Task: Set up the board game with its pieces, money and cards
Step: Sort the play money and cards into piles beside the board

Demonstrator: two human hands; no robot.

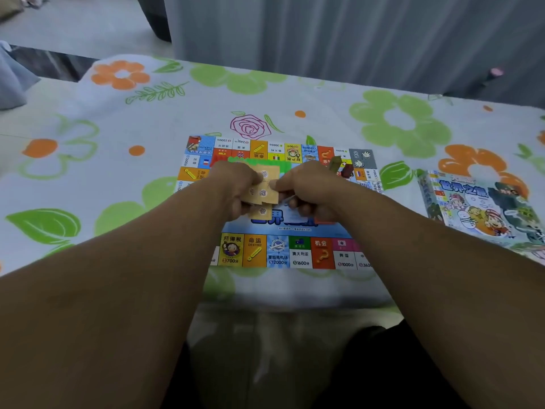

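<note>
A flat, glossy paper board (277, 252), rimmed with small colourful squares printed with prices, lies mid-bench on a smooth cloth (118, 143) patterned with green and orange flowers. Over its blue centre the hands meet. The left hand (236, 187) curls round a fanned stack of tan rectangular cards (264, 191), and the right hand (306, 187) pinches their right edge between thumb and fingers. The forearms hide parts of the board's left and right sides. Near its far right corner stand small blurred pieces (337, 163), olive and dark red. A cartoon-printed game box (483, 208) lies on the right, cut off by the frame edge.
</note>
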